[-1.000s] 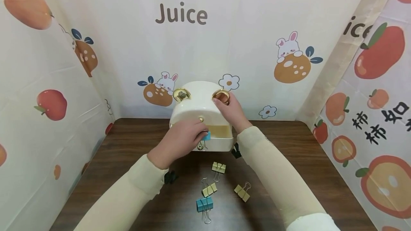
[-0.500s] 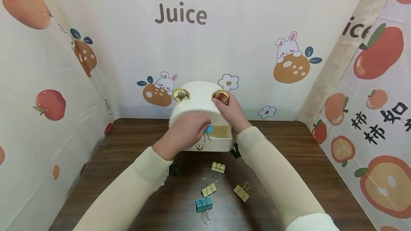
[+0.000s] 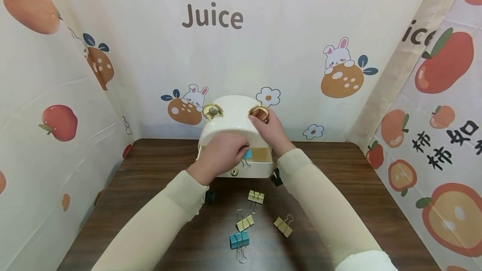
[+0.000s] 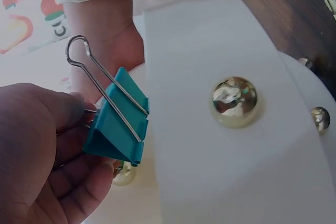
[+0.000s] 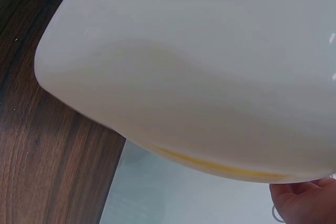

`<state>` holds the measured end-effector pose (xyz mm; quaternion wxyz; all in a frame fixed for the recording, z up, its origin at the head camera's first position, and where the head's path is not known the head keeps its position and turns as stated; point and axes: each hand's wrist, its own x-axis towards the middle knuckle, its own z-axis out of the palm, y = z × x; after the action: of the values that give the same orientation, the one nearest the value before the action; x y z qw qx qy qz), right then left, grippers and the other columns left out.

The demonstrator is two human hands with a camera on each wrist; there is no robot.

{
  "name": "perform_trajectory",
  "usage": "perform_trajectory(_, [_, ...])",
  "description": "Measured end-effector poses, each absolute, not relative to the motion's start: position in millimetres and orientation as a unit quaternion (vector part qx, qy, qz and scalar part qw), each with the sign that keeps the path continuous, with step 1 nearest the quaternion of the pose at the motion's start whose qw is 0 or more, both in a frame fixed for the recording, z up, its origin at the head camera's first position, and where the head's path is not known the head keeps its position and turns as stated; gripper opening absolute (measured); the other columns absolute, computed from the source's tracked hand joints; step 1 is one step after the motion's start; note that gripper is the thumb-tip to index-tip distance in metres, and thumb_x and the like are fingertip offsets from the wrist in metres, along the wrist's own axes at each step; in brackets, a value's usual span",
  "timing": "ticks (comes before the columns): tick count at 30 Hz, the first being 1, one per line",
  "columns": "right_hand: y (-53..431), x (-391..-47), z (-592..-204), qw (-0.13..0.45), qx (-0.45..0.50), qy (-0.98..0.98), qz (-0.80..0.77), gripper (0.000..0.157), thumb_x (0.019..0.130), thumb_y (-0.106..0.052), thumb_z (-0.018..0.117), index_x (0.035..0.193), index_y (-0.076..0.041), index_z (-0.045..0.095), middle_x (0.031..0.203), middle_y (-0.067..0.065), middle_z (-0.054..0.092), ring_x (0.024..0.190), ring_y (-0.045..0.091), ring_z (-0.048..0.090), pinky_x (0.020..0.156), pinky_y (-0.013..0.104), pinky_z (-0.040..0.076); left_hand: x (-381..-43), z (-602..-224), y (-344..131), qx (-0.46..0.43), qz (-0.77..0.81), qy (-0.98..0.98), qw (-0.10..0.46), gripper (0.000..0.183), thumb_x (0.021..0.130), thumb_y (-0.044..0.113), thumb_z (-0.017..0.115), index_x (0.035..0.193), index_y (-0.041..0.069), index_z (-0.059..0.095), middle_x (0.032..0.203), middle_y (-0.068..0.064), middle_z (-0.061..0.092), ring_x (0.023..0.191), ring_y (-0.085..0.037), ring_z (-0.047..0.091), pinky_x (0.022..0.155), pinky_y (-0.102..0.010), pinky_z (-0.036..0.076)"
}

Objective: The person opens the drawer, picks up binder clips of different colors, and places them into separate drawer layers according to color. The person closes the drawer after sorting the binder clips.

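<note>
In the head view, my left hand (image 3: 225, 154) pinches a blue binder clip (image 3: 247, 154) by one wire handle at the open upper drawer (image 3: 261, 167) of a white box. The left wrist view shows this binder clip (image 4: 118, 121) beside the white drawer front (image 4: 210, 156) with its gold knob (image 4: 234, 100), its other handle sticking up. My right hand (image 3: 274, 132) grips the gold ring (image 3: 259, 108) at the box's upper right, thumb against the ring. Its far fingers are hidden. The right wrist view is mostly filled by the box (image 5: 184, 61).
On the dark wooden table (image 3: 158, 204) lie a yellow binder clip (image 3: 256, 197), two more yellow ones and a teal binder clip (image 3: 239, 240). Black clips (image 3: 276, 177) lie partly hidden by the arms. A second gold ring (image 3: 213, 111) sits at the box's upper left. Printed curtains enclose the table.
My left hand has shifted right with the blue binder clip, which rose slightly and then dipped a little at the drawer. The right hand stays on the ring.
</note>
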<state>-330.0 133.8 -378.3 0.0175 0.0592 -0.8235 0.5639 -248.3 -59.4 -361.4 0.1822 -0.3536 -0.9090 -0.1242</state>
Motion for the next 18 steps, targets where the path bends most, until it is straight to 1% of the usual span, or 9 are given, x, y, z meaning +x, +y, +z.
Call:
perform_trajectory(4, [134.2,-330.0,-378.8,0.020,0.060,-0.825,0.561,0.065,0.095,-0.058,0.066,0.143,-0.018,0.047,0.128,0.005,0.059,0.112,0.024,0.058,0.093,0.046,0.050,-250.1,-365.4,-55.9,-0.337,-0.130,-0.913,0.190,0.025,0.101,0.021,0.067,0.077,0.020,0.059,0.069,0.009,0.053,0.066,-0.012,0.052,0.067,-0.032,0.048])
perform_trajectory(10, [134.2,-330.1,-378.5,0.020,0.058,-0.823,0.565,0.065,0.095,-0.057,0.066,0.142,-0.017,0.048,0.129,0.005,0.058,0.112,0.024,0.058,0.093,0.046,0.050,-249.3,-368.8,-50.8,-0.297,-0.138,-0.922,0.208,0.029,0.099,0.021,0.069,0.072,0.021,0.057,0.063,0.009,0.049,0.061,-0.012,0.049,0.057,-0.032,0.046])
perform_trajectory(15, [134.1,-329.5,-378.1,0.023,0.061,-0.820,0.568,0.061,0.096,-0.055,0.066,0.139,-0.016,0.049,0.127,0.006,0.059,0.110,0.024,0.059,0.091,0.045,0.050,-246.8,-374.7,-45.8,-0.259,-0.143,-0.926,0.235,0.030,0.097,0.019,0.068,0.069,0.020,0.056,0.061,0.007,0.048,0.057,-0.013,0.048,0.050,-0.032,0.042])
perform_trajectory(18, [134.4,-329.3,-378.4,0.024,0.063,-0.821,0.567,0.060,0.096,-0.055,0.066,0.139,-0.016,0.049,0.126,0.005,0.059,0.109,0.024,0.059,0.090,0.044,0.051,-244.4,-379.3,-42.6,-0.247,-0.142,-0.922,0.261,0.029,0.095,0.018,0.069,0.069,0.019,0.054,0.061,0.005,0.048,0.056,-0.015,0.049,0.046,-0.034,0.041])
